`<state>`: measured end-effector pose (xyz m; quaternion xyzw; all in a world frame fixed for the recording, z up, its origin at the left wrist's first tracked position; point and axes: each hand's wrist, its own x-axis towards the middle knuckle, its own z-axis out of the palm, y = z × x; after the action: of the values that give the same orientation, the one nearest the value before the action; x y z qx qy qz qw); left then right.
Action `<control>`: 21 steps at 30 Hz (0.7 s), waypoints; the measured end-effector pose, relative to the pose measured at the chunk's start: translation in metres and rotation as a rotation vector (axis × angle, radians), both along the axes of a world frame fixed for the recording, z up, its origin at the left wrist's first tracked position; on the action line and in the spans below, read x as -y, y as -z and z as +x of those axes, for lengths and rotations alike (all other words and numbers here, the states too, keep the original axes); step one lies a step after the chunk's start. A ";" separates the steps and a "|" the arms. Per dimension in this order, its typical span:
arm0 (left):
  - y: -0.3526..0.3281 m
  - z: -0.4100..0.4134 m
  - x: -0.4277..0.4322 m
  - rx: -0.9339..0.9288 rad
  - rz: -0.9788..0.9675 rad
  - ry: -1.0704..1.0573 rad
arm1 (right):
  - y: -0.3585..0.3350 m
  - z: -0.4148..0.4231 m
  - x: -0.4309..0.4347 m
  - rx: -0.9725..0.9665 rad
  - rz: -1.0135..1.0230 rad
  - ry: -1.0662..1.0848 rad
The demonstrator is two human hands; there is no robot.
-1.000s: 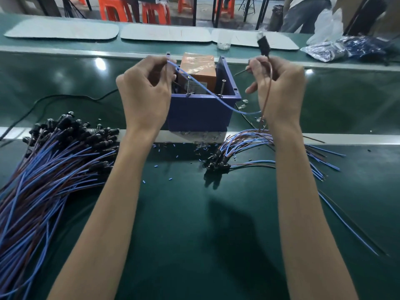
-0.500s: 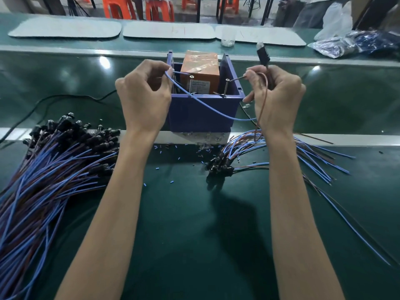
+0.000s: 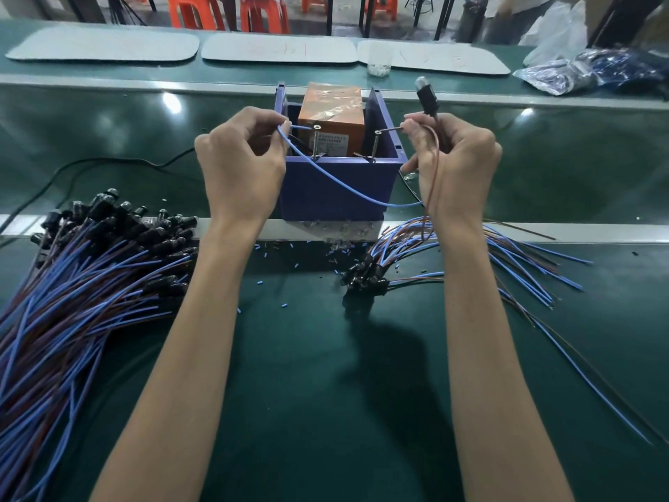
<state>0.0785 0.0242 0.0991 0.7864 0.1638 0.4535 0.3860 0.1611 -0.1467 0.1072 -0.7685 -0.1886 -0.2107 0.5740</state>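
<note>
Pinching a seemingly featherweight, floppy LED pigtail (image 3: 398,204) close behind its fragile tips: blue lead (image 3: 295,143) between fingers of the left hand (image 3: 239,164), brown lead (image 3: 436,157) between those of the right hand (image 3: 458,164), black lamp head (image 3: 427,97) just above them.

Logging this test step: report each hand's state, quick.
Left hand: pinches the end of the blue wire.
Right hand: grips the brown wire, with the black lamp holder sticking up above it.
</note>
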 end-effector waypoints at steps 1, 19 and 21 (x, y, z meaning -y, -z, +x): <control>0.000 0.000 0.000 -0.004 -0.005 0.004 | 0.000 0.000 0.000 0.000 -0.003 0.000; 0.003 0.000 -0.002 -0.042 -0.078 0.021 | 0.002 0.002 0.002 -0.004 -0.012 0.052; 0.003 0.000 -0.002 -0.044 -0.091 0.016 | 0.003 0.003 0.000 -0.014 -0.004 0.057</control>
<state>0.0789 0.0266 0.0962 0.7791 0.1866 0.4251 0.4213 0.1639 -0.1465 0.1047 -0.7761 -0.1632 -0.2211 0.5677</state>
